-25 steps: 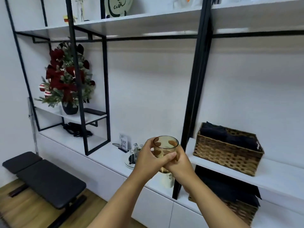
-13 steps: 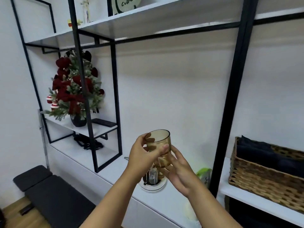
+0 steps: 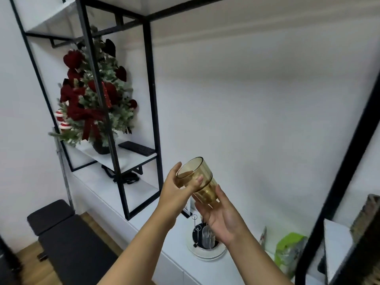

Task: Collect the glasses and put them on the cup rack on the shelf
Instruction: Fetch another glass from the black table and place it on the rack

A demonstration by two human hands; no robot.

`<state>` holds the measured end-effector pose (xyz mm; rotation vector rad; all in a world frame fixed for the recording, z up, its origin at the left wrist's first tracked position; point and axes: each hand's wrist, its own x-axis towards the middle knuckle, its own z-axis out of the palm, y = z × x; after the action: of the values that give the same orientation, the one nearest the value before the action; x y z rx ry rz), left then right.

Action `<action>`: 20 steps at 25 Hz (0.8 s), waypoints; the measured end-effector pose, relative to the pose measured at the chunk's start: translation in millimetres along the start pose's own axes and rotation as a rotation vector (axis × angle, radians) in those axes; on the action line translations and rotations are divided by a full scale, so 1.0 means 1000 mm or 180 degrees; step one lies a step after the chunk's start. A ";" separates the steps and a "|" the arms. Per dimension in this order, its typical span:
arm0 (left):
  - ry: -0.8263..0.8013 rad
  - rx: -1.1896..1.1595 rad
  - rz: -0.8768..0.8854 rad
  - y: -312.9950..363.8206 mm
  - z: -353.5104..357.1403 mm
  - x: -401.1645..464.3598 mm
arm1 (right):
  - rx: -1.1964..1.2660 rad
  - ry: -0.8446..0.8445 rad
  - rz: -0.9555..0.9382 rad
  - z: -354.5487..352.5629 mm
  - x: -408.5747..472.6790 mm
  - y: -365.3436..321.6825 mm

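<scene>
Two amber glasses (image 3: 202, 182) are nested one inside the other and tilted, held above the white shelf (image 3: 144, 223). My left hand (image 3: 176, 192) grips the upper glass around its rim. My right hand (image 3: 222, 219) holds the lower glass from underneath, fingers wrapped round its base. Directly below stands the cup rack (image 3: 205, 241), a round white-rimmed base with thin wire posts, and a clear glass (image 3: 206, 237) hangs upside down on it. My right hand hides part of the rack.
A black metal frame (image 3: 152, 112) divides the shelving on the left, holding a red-and-green plant arrangement (image 3: 92, 103) and a black keyboard (image 3: 136, 148). A green packet (image 3: 287, 254) sits right of the rack. A black bench (image 3: 67, 243) stands on the floor lower left.
I have come closer to the shelf and the view has swung left and down. The glasses have tilted, and the rack now lies just under my right hand.
</scene>
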<state>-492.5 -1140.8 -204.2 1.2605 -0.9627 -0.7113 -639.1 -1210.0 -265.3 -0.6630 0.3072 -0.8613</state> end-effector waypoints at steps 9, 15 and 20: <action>-0.0627 0.0292 -0.0070 -0.076 -0.050 0.132 | -0.1326 0.0914 -0.0523 -0.023 0.115 -0.006; -0.1378 0.1038 0.0194 -0.161 -0.077 0.185 | -0.3019 0.1738 -0.0618 -0.034 0.168 0.028; -0.1721 0.1598 0.0298 -0.249 -0.098 0.222 | -0.3805 0.2048 -0.0336 -0.063 0.214 0.065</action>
<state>-289.6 -1337.9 -406.7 1.4700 -1.7118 -0.7812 -497.9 -1372.7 -353.1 -1.4958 1.4404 -0.9310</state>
